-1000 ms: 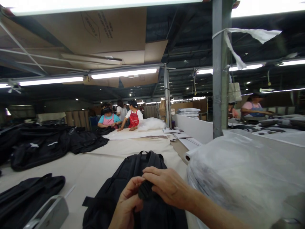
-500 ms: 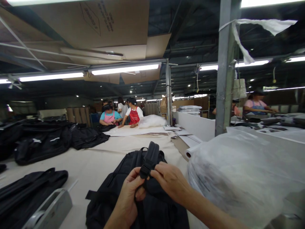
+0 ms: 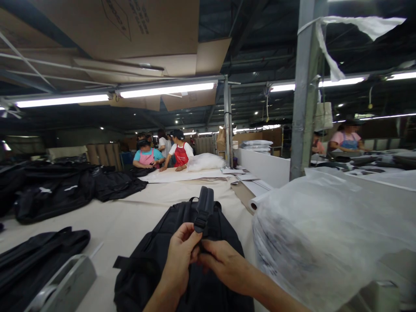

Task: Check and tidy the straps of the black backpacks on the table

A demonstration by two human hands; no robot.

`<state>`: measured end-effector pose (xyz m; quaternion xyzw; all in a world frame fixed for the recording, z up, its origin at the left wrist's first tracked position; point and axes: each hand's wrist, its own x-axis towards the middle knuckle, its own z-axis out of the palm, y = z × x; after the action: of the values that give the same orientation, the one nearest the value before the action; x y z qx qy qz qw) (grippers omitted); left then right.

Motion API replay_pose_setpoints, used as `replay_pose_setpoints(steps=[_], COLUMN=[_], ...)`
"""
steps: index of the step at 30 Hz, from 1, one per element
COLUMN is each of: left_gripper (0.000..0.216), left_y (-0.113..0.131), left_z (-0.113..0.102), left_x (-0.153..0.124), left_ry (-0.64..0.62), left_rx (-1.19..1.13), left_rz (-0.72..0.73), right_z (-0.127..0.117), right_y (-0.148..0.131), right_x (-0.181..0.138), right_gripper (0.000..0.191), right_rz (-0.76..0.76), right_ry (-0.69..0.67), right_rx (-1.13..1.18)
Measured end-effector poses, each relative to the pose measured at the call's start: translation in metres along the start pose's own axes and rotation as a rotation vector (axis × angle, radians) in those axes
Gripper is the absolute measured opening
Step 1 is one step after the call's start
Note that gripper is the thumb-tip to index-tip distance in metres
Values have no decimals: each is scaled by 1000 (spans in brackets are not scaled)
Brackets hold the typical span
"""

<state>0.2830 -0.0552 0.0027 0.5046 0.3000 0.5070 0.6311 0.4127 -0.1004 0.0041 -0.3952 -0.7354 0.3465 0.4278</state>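
Observation:
A black backpack (image 3: 156, 255) lies flat on the cream table (image 3: 136, 216) right in front of me. Its shoulder strap (image 3: 204, 207) with a black buckle stands up above my fingers. My left hand (image 3: 180, 260) is closed, pinching the strap just below the buckle. My right hand (image 3: 224, 265) comes in from the lower right, its fingers closed on the same strap beside the left hand's. Both hands touch each other over the middle of the backpack.
A big bundle in clear plastic (image 3: 325, 234) fills the table's right side. Piles of black bags (image 3: 65, 190) lie at the left and another black bag (image 3: 35, 255) at lower left beside a metal object (image 3: 65, 286). Several people (image 3: 162, 154) work at the far end. A steel post (image 3: 302, 95) stands at right.
The strap and buckle have been drawn upward, from bunched under my fingers to standing well above them. My right hand slid lower on the strap, closer to me.

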Motion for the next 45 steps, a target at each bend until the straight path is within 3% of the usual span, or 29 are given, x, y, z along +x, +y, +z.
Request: replay_pose_setpoints(steps=[4, 7, 9, 12, 16, 18, 24, 30, 34, 37, 41, 43, 45], left_gripper=[34, 31, 31, 37, 41, 41, 38, 32, 47, 46, 34, 30, 33], left_y=[-2, -1, 1, 9, 22, 25, 16, 30, 45, 45, 37, 36, 36], left_z=[1, 10, 17, 22, 19, 16, 7, -18, -16, -7, -4, -8, -13], left_x=[3, 7, 11, 21, 35, 38, 38, 36, 16, 7, 11, 16, 20], left_ry=[28, 30, 17, -1, 13, 1, -68, -62, -85, 40, 167, 174, 125], left_rx=[57, 124, 125, 51, -49, -57, 12, 181, 379, 670, 875, 844, 694], left_rz=[15, 48, 66, 54, 41, 10, -67, -50, 70, 219, 408, 391, 277], right_z=[-10, -20, -27, -38, -44, -41, -15, 3, 11, 16, 18, 18, 15], right_y=[-4, -6, -4, 7, 29, 36, 31, 51, 74, 82, 73, 62, 50], right_x=[-1, 9, 17, 22, 8, 0, 9, 17, 18, 17, 13, 11, 10], right_gripper=[37, 46, 48, 54, 36, 36, 35, 29, 39, 41, 41, 41, 43], right_rz=[33, 65, 40, 15, 202, 255, 143, -106, -259, -245, -188, -111, 84], right_ry=[-83, -41, -25, -147, -234, -149, 99, 478, 492, 488, 467, 422, 349], right_rx=[226, 347, 343, 313, 164, 177, 229, -509, -710, -741, -529, -239, 173])
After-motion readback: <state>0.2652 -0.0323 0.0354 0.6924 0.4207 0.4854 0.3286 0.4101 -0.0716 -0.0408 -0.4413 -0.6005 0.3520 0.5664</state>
